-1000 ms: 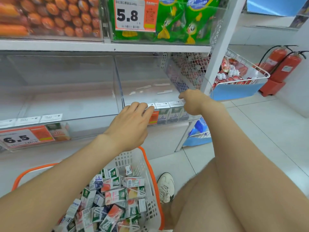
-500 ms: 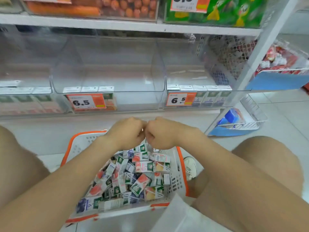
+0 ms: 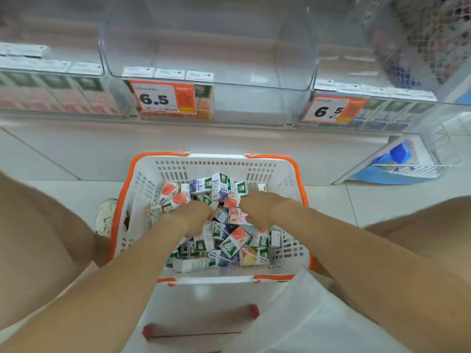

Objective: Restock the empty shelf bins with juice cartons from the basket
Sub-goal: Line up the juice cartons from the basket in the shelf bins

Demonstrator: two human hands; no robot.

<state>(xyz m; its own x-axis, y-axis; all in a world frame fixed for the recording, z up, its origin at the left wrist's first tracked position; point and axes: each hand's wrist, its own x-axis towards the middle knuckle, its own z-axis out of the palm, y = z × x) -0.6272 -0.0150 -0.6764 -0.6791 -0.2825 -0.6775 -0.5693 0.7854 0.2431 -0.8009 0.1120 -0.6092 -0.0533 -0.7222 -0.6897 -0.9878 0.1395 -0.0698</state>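
Digs left hand [image 3: 191,217] and right hand [image 3: 257,207] into the juice cartons [image 3: 234,240] heaped in the basket [image 3: 216,157], near its middle. Fingers curled down among the cartons, tips hidden; cannot tell whether gripping any. Versus half a second earlier: inside the basket, not over its far rim; apart, not knuckle to knuckle.

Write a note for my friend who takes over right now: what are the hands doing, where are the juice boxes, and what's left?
Left hand and right hand: both down among the juice cartons in the basket. The fingers are hidden, so I cannot tell either grip.
Middle bin: three cartons at its front left, the rest bare.
Left bin and right bin: a front row of cartons each.
Left to do: lift cartons from the basket and fill the bins.
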